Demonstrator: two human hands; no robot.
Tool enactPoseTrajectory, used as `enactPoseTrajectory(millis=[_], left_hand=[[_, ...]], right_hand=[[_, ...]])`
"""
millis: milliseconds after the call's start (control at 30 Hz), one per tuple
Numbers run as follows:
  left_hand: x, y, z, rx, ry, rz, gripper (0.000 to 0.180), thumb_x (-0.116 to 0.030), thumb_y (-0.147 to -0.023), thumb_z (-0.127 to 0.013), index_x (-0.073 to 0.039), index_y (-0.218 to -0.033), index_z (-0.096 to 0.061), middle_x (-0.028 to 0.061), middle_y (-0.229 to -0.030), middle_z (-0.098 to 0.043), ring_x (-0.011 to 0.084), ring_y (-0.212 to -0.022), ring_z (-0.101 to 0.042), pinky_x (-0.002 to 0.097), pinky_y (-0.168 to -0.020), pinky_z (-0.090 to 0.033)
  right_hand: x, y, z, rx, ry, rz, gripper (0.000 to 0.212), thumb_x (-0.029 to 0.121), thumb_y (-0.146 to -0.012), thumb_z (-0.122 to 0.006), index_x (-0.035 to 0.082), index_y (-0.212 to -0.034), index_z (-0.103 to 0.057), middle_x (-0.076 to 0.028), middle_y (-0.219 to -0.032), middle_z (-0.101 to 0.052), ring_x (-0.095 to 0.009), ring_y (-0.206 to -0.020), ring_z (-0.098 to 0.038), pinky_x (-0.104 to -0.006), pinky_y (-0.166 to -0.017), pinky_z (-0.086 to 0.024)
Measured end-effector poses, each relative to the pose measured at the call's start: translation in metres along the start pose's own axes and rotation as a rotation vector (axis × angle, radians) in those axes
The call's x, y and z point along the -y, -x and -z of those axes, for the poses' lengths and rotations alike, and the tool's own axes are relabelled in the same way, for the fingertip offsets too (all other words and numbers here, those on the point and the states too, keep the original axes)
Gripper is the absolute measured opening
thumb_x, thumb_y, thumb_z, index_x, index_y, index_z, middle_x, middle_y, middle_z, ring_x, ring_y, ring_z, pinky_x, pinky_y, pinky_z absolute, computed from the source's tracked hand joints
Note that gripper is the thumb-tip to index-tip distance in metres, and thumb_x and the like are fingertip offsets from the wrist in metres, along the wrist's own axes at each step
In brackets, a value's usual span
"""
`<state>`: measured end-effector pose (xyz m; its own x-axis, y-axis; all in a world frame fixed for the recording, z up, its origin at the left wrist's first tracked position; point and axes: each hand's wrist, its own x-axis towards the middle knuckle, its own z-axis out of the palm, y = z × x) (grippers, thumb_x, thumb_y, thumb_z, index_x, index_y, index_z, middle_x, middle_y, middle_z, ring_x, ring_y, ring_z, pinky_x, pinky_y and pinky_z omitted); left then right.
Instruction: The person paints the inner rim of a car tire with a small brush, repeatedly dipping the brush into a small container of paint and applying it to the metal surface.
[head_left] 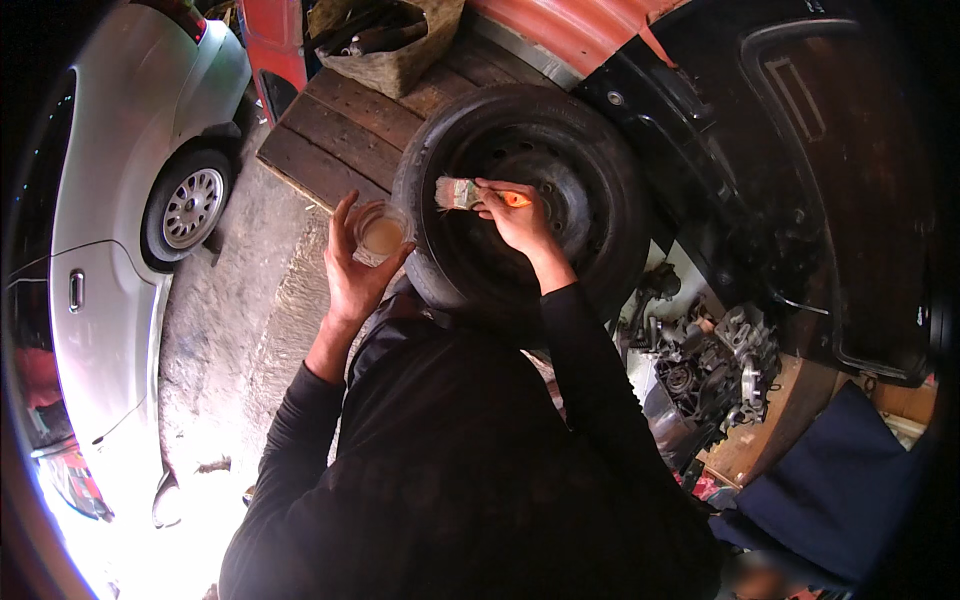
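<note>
My left hand [356,262] is wrapped round a clear cup [383,236] with a cloudy tan liquid in it, just left of the tyre. In my right hand [518,217] is a paintbrush [458,193], gripped by its orange handle. Its pale bristles point left, over the inner edge of the wheel; whether they touch the rubber I cannot tell. The black tyre [428,265] lies on its side, with a dark steel rim [565,205] inside it. Part of the rim is hidden behind my right hand and forearm.
Wooden planks [345,130] lie under the tyre, bearing a worn sack [385,65] of things at the back. A silver car [110,200] stands at the left. Dirty engine parts [700,360] and a large black panel [780,190] are at the right, near dark blue cloth [820,480].
</note>
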<state>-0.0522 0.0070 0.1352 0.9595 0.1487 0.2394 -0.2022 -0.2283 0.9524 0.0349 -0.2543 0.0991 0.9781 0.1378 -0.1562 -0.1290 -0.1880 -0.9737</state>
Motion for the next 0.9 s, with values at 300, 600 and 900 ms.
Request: enactPoseTrajectory(millis=[300, 600, 900], left_hand=[[-0.004, 0.003, 0.002, -0.002, -0.030, 0.023, 0.097, -0.005, -0.077, -0.091, -0.003, -0.155, -0.034, 0.0167, -0.133, -0.064, 0.0260, -0.125, -0.063, 0.0410, -0.108, -0.052], [-0.006, 0.007, 0.007, -0.057, -0.028, 0.010, 0.096, -0.005, -0.077, -0.091, -0.003, -0.155, -0.035, 0.0170, -0.134, -0.063, 0.0256, -0.125, -0.063, 0.0413, -0.108, -0.052], [-0.009, 0.012, 0.009, -0.078, -0.027, 0.012, 0.096, -0.006, -0.076, -0.091, -0.002, -0.154, -0.036, 0.0173, -0.134, -0.064, 0.0255, -0.124, -0.064, 0.0404, -0.107, -0.052]], right_hand=[[0.002, 0.020, 0.003, 0.109, 0.088, 0.056, 0.026, 0.013, -0.101, -0.067, -0.002, -0.122, -0.074, -0.012, -0.101, -0.079, -0.013, -0.084, -0.075, -0.0269, -0.072, -0.061], [0.033, 0.026, -0.013, 0.151, 0.345, 0.336, 0.023, 0.014, -0.094, -0.072, -0.002, -0.112, -0.076, -0.021, -0.101, -0.076, -0.030, -0.095, -0.077, -0.0345, -0.079, -0.059], [0.037, 0.020, -0.019, 0.221, 0.219, 0.237, 0.021, 0.012, -0.095, -0.070, -0.002, -0.109, -0.077, -0.022, -0.101, -0.076, -0.032, -0.097, -0.077, -0.0345, -0.079, -0.060]])
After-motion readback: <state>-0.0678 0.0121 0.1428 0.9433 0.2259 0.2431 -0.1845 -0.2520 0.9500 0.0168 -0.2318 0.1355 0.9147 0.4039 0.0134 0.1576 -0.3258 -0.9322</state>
